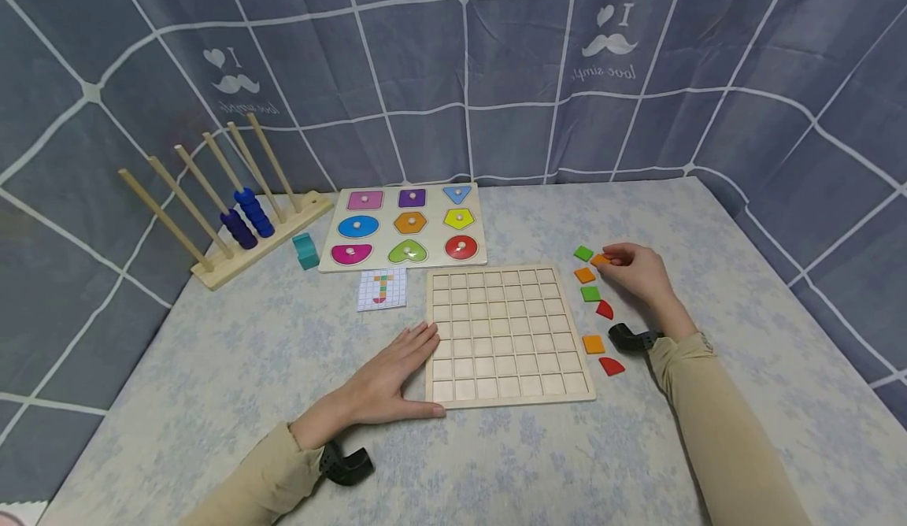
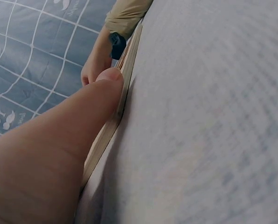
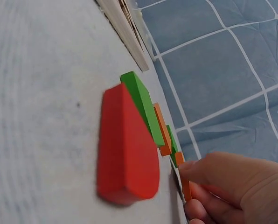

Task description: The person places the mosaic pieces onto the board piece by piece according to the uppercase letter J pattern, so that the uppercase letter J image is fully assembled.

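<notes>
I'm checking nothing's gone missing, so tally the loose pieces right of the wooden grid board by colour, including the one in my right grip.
Orange pieces: 3
Green pieces: 2
Red pieces: 2
Total: 7

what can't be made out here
Head view: part of the held orange piece, covered by the right hand.
Left wrist view: four fingers of the left hand, hidden behind its thumb.
Right wrist view: most of the grid board, cut by the top edge.
Head view: the pattern card, its squares too small to count.
</notes>
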A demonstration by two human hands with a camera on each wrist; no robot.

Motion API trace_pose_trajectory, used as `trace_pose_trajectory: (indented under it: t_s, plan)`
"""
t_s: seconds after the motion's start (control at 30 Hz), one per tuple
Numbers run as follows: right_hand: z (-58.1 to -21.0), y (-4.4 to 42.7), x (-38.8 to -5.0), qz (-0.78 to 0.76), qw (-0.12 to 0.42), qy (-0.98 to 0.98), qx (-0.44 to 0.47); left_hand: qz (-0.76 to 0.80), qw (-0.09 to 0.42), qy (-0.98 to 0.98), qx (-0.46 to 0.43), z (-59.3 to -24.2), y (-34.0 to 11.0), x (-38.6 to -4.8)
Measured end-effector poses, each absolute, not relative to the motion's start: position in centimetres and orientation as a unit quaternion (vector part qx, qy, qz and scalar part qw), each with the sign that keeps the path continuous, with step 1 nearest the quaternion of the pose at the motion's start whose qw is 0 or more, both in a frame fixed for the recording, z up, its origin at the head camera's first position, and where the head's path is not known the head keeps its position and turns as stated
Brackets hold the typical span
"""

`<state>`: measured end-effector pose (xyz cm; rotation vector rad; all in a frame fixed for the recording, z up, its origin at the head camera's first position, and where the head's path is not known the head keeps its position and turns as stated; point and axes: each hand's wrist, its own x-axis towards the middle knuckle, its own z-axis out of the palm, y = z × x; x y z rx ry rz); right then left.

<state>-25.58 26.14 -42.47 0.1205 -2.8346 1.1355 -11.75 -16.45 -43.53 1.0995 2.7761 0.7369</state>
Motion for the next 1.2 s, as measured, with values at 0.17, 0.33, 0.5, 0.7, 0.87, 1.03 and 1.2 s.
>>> trace_pose_trajectory:
  t_s: [0.17, 0.33, 0.5, 0.7, 0.87, 1.03, 1.2]
  plan:
    - [-41.2, 25.5, -25.3, 0.375, 0.023, -0.925, 0.048, 0.235, 0.029, 0.901, 0.364, -43.6, -16.5, -11.8]
    - [-39.8, 23.7, -25.3, 0.389, 0.005, -0.916, 0.097, 0.238, 0.025, 0.899, 0.368, -43.6, -16.5, -11.8]
    - [-38.8, 20.8, -25.3, 0.417, -0.002, -0.896, 0.154, 0.237, 0.029, 0.898, 0.37, -43.6, -16.5, -11.9]
    - [-37.6, 16.3, -25.5, 0.429, -0.034, -0.874, 0.227, 0.239, 0.034, 0.899, 0.366, -43.4, -16.4, -11.9]
    - [-37.7, 13.2, -25.7, 0.418, -0.087, -0.863, 0.271, 0.238, 0.039, 0.9, 0.364, -43.4, -16.4, -11.9]
    - [-38.6, 11.2, -25.4, 0.41, -0.114, -0.857, 0.291, 0.235, 0.045, 0.901, 0.362, -43.3, -16.3, -11.9]
    - [-39.4, 10.3, -25.2, 0.398, -0.123, -0.862, 0.291, 0.233, 0.046, 0.902, 0.36, -43.3, -16.4, -11.9]
